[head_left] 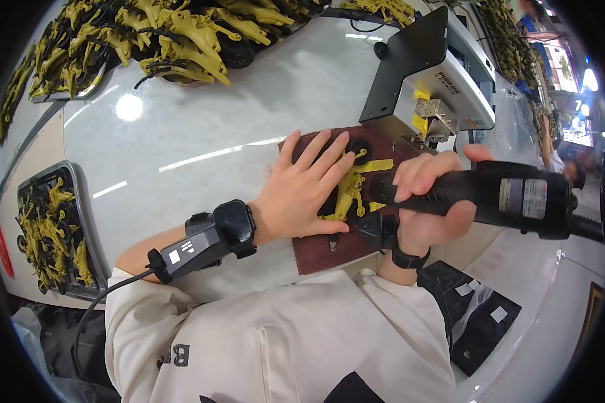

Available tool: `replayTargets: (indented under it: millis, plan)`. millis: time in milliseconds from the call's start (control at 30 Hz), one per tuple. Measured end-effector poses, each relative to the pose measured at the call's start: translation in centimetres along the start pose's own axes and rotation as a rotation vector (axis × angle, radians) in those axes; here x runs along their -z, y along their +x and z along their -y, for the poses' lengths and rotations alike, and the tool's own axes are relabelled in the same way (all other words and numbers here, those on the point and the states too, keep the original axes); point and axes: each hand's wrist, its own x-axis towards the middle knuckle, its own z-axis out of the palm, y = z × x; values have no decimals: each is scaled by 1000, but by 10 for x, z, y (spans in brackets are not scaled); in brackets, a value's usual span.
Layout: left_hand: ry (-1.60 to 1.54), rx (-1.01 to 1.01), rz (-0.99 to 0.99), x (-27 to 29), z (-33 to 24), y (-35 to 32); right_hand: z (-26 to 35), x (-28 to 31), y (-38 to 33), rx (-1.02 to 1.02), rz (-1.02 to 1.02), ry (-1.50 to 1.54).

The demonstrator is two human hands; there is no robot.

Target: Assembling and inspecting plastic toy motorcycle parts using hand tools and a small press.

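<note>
A yellow and black toy motorcycle (349, 191) lies on its side on a dark red mat (309, 257). Over its left part my left hand (310, 180) rests flat with fingers spread, covering some of it. My right hand (431, 195) is wrapped around a black electric screwdriver (492, 197), held level with its front end toward the toy. The screwdriver's tip cannot be made out against the toy and mat. Just beyond my right hand stands a grey and black machine (444, 91) with a metal block and yellow tape on its front.
Yellow and black toy motorcycles are heaped (181, 40) along the far side of the table. A metal tray (95, 252) of similar parts sits at the left. Below the table's edge at the right is a black case (480, 336). Cables run from my left wrist device and the screwdriver.
</note>
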Motion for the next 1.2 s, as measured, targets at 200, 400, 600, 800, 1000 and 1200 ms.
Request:
replayTargets:
  millis: [200, 400, 600, 800, 1000, 1200]
  plan:
    - [6, -4, 4, 0, 0, 1, 8, 11, -6, 154, 99, 131]
    - [10, -4, 3, 0, 0, 2, 3, 13, -2, 130, 56, 161]
    - [24, -4, 38, 1, 0, 4, -8, 19, 2, 87, 155, 228]
    - [79, -2, 72, 5, -2, 8, -9, 10, -1, 26, 93, 277]
    - [69, -7, 99, 6, 3, 9, 18, 21, 10, 335, -11, -55]
    - [84, -38, 57, 5, 2, 7, 39, 39, 68, 443, -371, -310]
